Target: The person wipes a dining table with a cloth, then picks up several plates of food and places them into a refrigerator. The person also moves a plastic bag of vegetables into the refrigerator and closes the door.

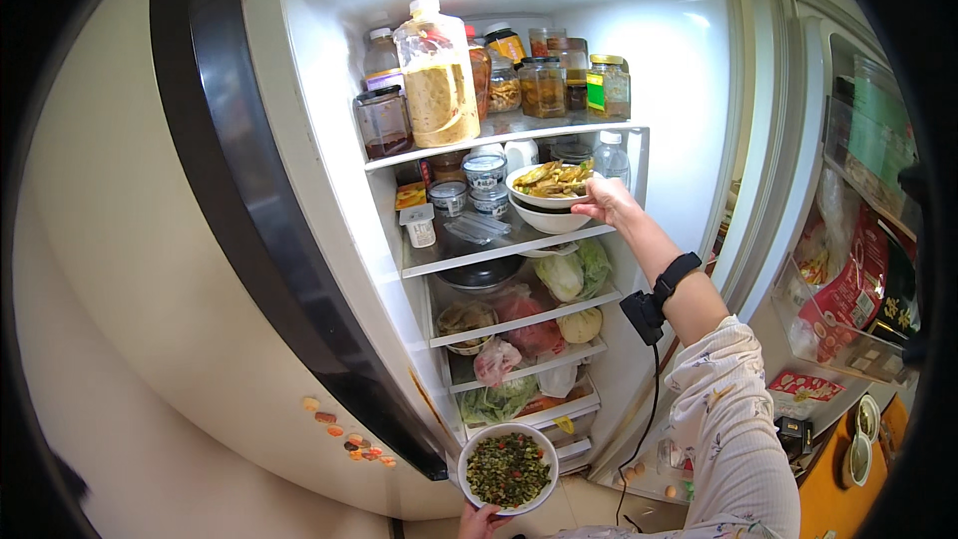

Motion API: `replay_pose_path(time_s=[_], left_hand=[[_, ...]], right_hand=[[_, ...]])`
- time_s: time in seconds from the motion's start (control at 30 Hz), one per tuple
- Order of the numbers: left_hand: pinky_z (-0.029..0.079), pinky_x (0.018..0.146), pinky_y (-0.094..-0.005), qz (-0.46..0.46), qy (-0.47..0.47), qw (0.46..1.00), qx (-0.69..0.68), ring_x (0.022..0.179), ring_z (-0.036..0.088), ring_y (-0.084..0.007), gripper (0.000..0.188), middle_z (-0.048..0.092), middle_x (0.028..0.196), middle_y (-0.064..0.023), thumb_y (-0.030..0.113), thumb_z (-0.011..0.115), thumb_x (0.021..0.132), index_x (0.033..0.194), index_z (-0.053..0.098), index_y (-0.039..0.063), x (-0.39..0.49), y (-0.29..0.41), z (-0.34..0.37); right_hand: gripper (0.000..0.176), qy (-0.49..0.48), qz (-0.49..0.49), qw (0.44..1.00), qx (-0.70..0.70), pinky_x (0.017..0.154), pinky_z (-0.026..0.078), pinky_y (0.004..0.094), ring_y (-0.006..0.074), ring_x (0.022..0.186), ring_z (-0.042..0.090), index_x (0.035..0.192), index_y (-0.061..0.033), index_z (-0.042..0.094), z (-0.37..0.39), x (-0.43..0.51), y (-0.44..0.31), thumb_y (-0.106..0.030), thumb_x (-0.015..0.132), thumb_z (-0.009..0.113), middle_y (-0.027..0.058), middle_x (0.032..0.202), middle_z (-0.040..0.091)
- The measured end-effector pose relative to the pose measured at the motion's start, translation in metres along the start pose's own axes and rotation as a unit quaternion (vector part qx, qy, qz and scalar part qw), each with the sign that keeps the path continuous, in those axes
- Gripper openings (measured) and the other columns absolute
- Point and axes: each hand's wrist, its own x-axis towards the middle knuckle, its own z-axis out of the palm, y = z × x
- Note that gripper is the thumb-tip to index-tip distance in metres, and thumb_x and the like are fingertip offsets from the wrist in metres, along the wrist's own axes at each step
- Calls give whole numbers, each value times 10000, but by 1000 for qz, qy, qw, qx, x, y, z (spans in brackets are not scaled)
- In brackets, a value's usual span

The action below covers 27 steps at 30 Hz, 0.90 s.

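Observation:
My right hand (610, 202) reaches into the open refrigerator and grips the rim of a white bowl (550, 183) filled with yellowish-brown cooked food. That bowl sits at the front of the second shelf, above another white bowl (552, 221), with a dark rim showing between them. Low in front of me, my left hand (483, 521) holds a white bowl (508, 469) of chopped green vegetables with red bits. Only the fingers and part of that hand show at the bottom edge.
Jars and a large plastic jug (441, 90) crowd the top shelf (509, 130). Lidded tubs (485, 171) and a water bottle (612, 157) flank the bowls. Cabbage (561, 275) and bagged food lie below. The loaded refrigerator door (763, 187) stands open at right; a cable (650, 412) hangs from my wristband.

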Motion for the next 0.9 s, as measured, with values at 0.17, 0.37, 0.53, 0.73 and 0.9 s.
replay_pose_path(time_s=[0.17, 0.37, 0.53, 0.73, 0.9], left_hand=[[574, 731, -382, 8, -11, 1000, 2, 924, 613, -312, 588, 489, 1172, -166, -54, 449, 767, 1309, 262, 75, 5, 3, -1], [575, 720, -361, 3, -38, 999, 14, 899, 626, -279, 579, 510, 1149, -162, -43, 461, 768, 1304, 265, 59, 12, 6, 2], [577, 689, -350, -5, -23, 1000, 17, 865, 630, -260, 588, 520, 1124, -159, -36, 475, 768, 1307, 260, 58, 10, 16, 21], [575, 692, -365, 8, -22, 999, 39, 886, 627, -261, 600, 511, 1145, -157, -42, 468, 770, 1314, 244, 73, 3, 30, 42], [571, 704, -377, 2, -19, 999, 46, 896, 628, -270, 590, 514, 1147, -157, -50, 474, 767, 1304, 257, 65, 1, 30, 38]], right_hand=[[251, -5, 11, 1000, -8, 481, 570, 263, 265, 601, 653, 962, 147, 476, -1, 1, -1, -23, 782, 433, 264, 885, 606], [254, -33, 8, 998, -48, 480, 566, 244, 238, 591, 653, 971, 166, 483, -9, 0, -1, 1, 791, 412, 252, 854, 615], [239, -54, -12, 997, -55, 501, 563, 214, 195, 615, 656, 925, 196, 509, -19, 1, 8, -14, 839, 435, 222, 798, 623], [291, -35, -47, 998, -33, 518, 569, 227, 225, 619, 656, 920, 202, 480, -19, 6, 26, -85, 889, 444, 226, 781, 608], [351, 103, -204, 965, -129, 383, 425, 226, 119, 492, 550, 941, 30, 409, 4, -33, 54, -284, 890, 555, 75, 621, 559]])
